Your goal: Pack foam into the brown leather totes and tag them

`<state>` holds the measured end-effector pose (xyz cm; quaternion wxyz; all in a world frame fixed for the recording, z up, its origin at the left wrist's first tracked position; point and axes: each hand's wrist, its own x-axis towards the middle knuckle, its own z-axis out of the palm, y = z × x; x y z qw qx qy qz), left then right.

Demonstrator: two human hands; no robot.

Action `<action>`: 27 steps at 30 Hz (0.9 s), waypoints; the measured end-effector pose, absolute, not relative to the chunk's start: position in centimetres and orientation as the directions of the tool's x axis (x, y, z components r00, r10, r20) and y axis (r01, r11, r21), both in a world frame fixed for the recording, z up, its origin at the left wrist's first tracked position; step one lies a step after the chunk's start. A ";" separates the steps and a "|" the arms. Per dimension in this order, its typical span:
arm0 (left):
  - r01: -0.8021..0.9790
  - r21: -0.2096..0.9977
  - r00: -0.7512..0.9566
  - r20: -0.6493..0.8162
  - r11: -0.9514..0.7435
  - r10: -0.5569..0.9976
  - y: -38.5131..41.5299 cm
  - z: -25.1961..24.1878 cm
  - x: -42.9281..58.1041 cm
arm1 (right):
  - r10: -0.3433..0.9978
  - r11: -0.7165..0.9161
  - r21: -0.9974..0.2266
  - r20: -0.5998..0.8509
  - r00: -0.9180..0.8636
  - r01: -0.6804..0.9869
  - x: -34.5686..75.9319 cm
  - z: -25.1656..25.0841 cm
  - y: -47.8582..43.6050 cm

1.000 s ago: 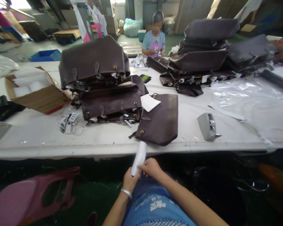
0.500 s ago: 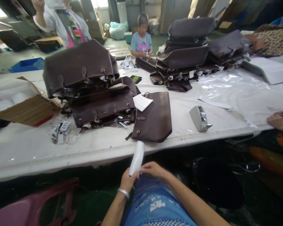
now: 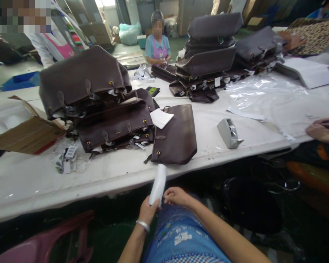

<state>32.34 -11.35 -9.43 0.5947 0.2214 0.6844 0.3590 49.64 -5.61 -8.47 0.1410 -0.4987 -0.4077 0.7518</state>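
My left hand (image 3: 149, 210) is wrapped round the lower end of a curved white roll (image 3: 158, 184), which looks like rolled paper or foam sheet. Its upper end reaches the front edge of the table (image 3: 98, 186). Close beside the roll, my right hand (image 3: 176, 196) has its fingers pinched together; whether something small is between them I cannot make out. Just beyond the roll lies a dark brown leather handbag (image 3: 178, 138), with a folded white sheet (image 3: 161, 118) on its left edge.
Brown handbags (image 3: 82, 80) are stacked at left, more (image 3: 208, 54) at the back right. A grey tape dispenser (image 3: 229, 133) stands on the table. An open carton (image 3: 30, 131) is at far left, a pink chair (image 3: 38, 248) below. Co-worker's hands (image 3: 323, 129) rest at right.
The view has shifted slightly, so the table's things appear a little further left. A person at the back left has leaned nearer. My hands and the white roll stay nearly the same.
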 end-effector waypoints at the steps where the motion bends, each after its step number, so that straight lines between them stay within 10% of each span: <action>1: -0.135 0.748 -0.185 -0.664 0.650 0.725 -11.3 -9.3 32.4 | 0.629 -0.622 -0.757 -0.636 -0.448 0.201 49.4 -8.6 -5.7; 27: -0.120 0.696 -0.043 -0.716 0.708 0.696 -11.1 -8.6 33.4 | 0.714 -0.667 -0.745 -0.645 -0.274 0.016 46.2 -10.5 -6.3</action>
